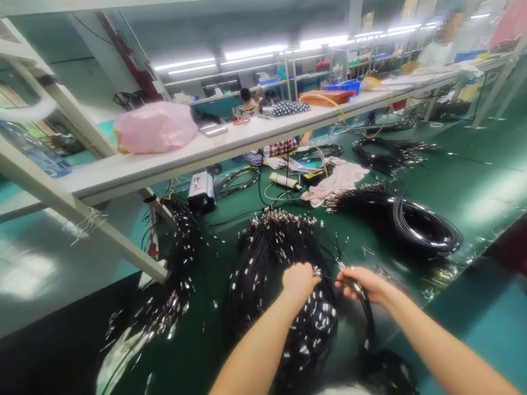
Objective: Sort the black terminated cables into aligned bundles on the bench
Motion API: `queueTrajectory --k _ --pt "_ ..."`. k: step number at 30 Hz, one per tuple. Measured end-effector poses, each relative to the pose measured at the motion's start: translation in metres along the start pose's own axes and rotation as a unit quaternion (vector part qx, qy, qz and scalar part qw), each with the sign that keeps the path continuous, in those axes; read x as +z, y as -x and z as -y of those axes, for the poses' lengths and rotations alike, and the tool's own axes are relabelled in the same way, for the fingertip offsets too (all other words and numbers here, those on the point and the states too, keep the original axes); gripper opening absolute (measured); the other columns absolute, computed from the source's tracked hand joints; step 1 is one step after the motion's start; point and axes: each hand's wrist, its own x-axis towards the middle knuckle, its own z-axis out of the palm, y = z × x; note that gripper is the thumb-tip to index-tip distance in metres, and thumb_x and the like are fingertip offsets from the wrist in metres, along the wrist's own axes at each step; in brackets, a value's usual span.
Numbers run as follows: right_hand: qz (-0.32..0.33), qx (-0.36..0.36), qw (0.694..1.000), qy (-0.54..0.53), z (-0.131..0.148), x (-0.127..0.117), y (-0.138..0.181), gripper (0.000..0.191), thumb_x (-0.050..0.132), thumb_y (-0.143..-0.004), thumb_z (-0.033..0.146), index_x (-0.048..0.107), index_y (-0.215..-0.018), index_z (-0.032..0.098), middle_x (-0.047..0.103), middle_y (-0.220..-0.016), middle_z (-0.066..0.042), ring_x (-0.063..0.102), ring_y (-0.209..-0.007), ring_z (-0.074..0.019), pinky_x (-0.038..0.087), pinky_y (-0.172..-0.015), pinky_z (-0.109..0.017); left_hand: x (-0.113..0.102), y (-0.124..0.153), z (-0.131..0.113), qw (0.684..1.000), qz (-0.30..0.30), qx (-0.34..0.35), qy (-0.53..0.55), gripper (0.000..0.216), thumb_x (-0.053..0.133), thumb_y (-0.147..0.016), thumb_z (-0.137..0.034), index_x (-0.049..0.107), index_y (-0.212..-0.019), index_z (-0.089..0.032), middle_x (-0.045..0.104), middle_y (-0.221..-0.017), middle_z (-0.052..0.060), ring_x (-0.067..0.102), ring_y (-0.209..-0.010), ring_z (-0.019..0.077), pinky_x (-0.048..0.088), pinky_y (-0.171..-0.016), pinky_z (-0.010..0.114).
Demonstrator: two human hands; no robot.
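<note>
My left hand [299, 279] is closed in a pinch over a big bundle of black cables with metal ends [278, 267] lying on the green table [488, 192]. It grips a small metal connector at its fingertips. My right hand [366, 282] is closed on a thin black cable [365, 314] that runs down toward me. The two hands are close together, almost touching, just above the bundle.
A coil of black cable [415, 228] lies to the right, more cable heaps [177, 281] to the left. A white shelf [255, 136] carries a pink bag [155, 127]. A pale cloth [337, 180] and a small device [200, 190] sit behind. Other people work farther back.
</note>
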Motion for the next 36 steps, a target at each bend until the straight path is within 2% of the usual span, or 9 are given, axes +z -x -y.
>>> queueTrajectory --k 6,13,17,21,23,26,29,32,36 --pt "-0.055 -0.068 0.996 0.037 0.018 0.024 0.014 0.016 0.058 -0.070 0.029 0.049 -0.076 0.016 0.048 -0.042 0.007 0.032 -0.023 -0.0027 0.017 -0.024 -0.012 0.016 -0.007 -0.003 1.000 0.007 0.009 0.014 0.019 0.046 -0.078 -0.023 0.063 -0.082 -0.017 0.064 -0.086 0.009 0.060 -0.083 0.0222 0.044 -0.074 0.032" --pt "-0.108 -0.244 0.962 0.060 0.073 0.035 0.078 0.036 0.057 -0.072 0.043 0.049 -0.098 0.019 0.043 -0.045 0.010 0.030 -0.026 -0.0022 0.019 -0.028 -0.015 -0.004 -0.004 0.056 0.988 -0.062 -0.125 0.061 0.027 0.030 -0.085 -0.027 0.052 -0.098 -0.018 0.062 -0.090 0.010 0.060 -0.083 0.0233 0.043 -0.069 0.033" --pt "-0.099 -0.235 0.966 0.048 0.089 0.032 0.072 0.040 0.060 -0.069 0.043 0.048 -0.097 0.018 0.043 -0.045 0.009 0.030 -0.025 -0.0028 0.016 -0.029 -0.016 -0.006 0.004 0.062 0.982 -0.073 -0.146 0.094 0.029 0.029 -0.085 -0.034 0.052 -0.092 -0.019 0.063 -0.088 0.008 0.060 -0.081 0.0215 0.042 -0.068 0.029" --pt "-0.064 -0.226 0.971 0.043 0.106 0.040 0.061 0.037 0.060 -0.067 0.044 0.049 -0.091 0.017 0.043 -0.045 0.009 0.029 -0.025 -0.0021 0.012 -0.029 -0.016 0.015 0.005 0.040 0.984 -0.060 -0.103 0.133 0.043 0.057 -0.067 -0.051 0.052 -0.097 -0.021 0.061 -0.095 0.007 0.058 -0.086 0.0242 0.042 -0.071 0.030" --pt "-0.060 -0.239 0.968 0.049 0.119 0.044 0.067 0.035 0.061 -0.067 0.042 0.049 -0.088 0.017 0.043 -0.046 0.008 0.029 -0.026 -0.0020 0.012 -0.029 -0.016 0.027 0.000 0.039 0.978 -0.048 -0.103 0.173 0.042 0.062 -0.064 -0.043 0.054 -0.099 -0.021 0.062 -0.093 0.008 0.058 -0.089 0.0262 0.041 -0.074 0.032" --pt "-0.092 -0.307 0.947 -0.007 0.138 0.038 0.089 0.029 0.062 -0.069 0.039 0.049 -0.086 0.019 0.041 -0.047 0.008 0.030 -0.027 -0.0023 0.012 -0.029 -0.017 0.037 -0.009 0.059 0.959 -0.056 -0.128 0.247 0.024 0.044 -0.080 -0.029 0.057 -0.098 -0.019 0.063 -0.094 0.007 0.058 -0.093 0.0208 0.040 -0.079 0.029" --pt "-0.110 -0.372 0.919 -0.075 0.145 0.025 0.112 0.022 0.061 -0.072 0.033 0.049 -0.087 0.021 0.039 -0.049 0.008 0.030 -0.029 -0.0027 0.014 -0.030 -0.017 0.040 -0.014 0.084 0.944 -0.072 -0.152 0.282 0.032 0.030 -0.086 -0.024 0.055 -0.103 -0.014 0.061 -0.103 0.009 0.055 -0.099 0.0170 0.040 -0.082 0.025" --pt "-0.092 -0.349 0.931 -0.057 0.140 0.019 0.122 0.023 0.060 -0.073 0.032 0.050 -0.091 0.022 0.040 -0.048 0.007 0.029 -0.028 -0.0032 0.013 -0.030 -0.017 0.043 -0.016 0.092 0.935 -0.066 -0.148 0.315 0.025 0.040 -0.082 -0.026 0.056 -0.096 -0.013 0.062 -0.101 0.008 0.056 -0.098 0.0172 0.040 -0.082 0.024" --pt "-0.084 -0.322 0.943 -0.029 0.132 0.021 0.120 0.028 0.060 -0.073 0.036 0.049 -0.094 0.021 0.041 -0.048 0.007 0.029 -0.027 -0.0022 0.013 -0.030 -0.016 0.031 -0.007 0.075 0.916 -0.094 -0.149 0.361 0.027 0.051 -0.077 -0.033 0.053 -0.095 -0.014 0.063 -0.091 0.008 0.059 -0.083 0.0175 0.043 -0.071 0.024"
